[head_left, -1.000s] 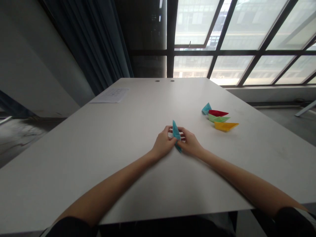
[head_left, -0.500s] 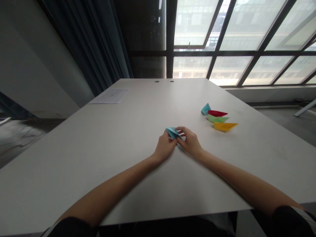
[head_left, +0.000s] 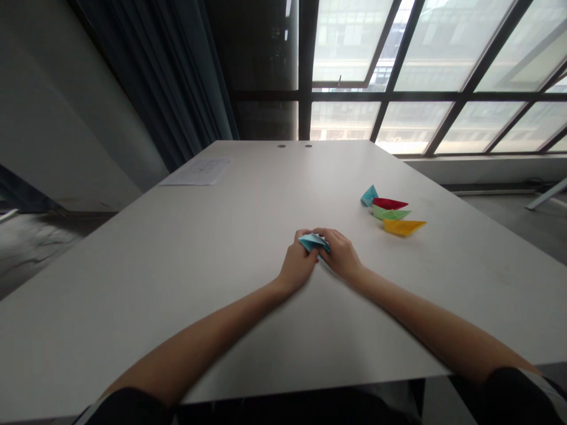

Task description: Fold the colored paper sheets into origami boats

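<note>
Between the left hand (head_left: 296, 260) and right hand (head_left: 342, 254), both equally near, the grip pinches a blue origami piece (head_left: 312, 241), its long axis roughly along the table's (head_left: 212, 248) near edge.

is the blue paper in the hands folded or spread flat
Folded: the blue paper forms a small, pointed shape, held between the left hand and right hand.

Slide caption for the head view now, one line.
Left hand and right hand hold folded blue paper at a white table, four folded papers to the right.
</note>
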`<state>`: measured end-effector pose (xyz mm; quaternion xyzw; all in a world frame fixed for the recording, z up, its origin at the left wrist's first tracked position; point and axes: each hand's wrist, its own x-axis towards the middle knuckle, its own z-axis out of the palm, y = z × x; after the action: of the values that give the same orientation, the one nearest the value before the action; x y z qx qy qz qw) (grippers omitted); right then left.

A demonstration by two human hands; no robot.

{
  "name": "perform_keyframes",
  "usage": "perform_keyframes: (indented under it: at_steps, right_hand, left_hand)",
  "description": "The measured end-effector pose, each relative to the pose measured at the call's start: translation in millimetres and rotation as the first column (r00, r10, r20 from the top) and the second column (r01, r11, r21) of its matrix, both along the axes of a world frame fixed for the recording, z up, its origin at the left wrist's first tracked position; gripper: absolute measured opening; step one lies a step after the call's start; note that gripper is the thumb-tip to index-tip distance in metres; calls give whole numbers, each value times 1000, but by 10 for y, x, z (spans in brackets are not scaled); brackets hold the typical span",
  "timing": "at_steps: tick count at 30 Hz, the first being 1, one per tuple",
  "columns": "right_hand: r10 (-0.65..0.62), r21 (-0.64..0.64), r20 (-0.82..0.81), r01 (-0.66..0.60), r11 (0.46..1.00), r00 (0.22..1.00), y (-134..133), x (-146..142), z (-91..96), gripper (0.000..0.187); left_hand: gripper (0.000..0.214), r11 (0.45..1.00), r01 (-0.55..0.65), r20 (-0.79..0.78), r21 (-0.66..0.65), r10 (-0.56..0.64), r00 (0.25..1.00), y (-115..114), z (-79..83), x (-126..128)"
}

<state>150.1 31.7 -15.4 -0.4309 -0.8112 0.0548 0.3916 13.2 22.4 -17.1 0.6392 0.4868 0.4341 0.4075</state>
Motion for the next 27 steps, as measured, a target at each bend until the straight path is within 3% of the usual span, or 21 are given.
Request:
perform_keyframes:
  at_steps: [4, 7, 12, 18, 24, 27]
  right_hand:
    - [-20, -43, -68, 17, 999, 998, 30, 10, 0, 31]
    - [-40, -77, -218, 24, 997, 975, 41, 20, 30, 33]
    - [-40, -200, -542, -82, 976, 839, 88, 49, 62, 32]
    - [-66, -366, -722, -299, 882, 688, 132, 108, 56, 22]
    - [-51, -418, -746, -407, 812, 664, 131, 142, 68, 32]
    - [-40, -434, -776, -487, 758, 629, 125, 151, 73, 36]
  left_hand:
    - [38, 998, 7, -108, 56, -1, 994, -29, 11, -9]
    - [41, 996, 8, -179, 91, 9, 984, -14, 46, -46]
    - [35, 985, 59, -126, 162, -39, 991, 77, 111, -135]
    - [31, 975, 122, -53, 187, -114, 992, 172, 126, -219]
    - [37, 980, 189, 148, 63, -197, 969, 245, 64, -260]
    - [39, 981, 178, 154, 71, -187, 970, 277, 34, -283]
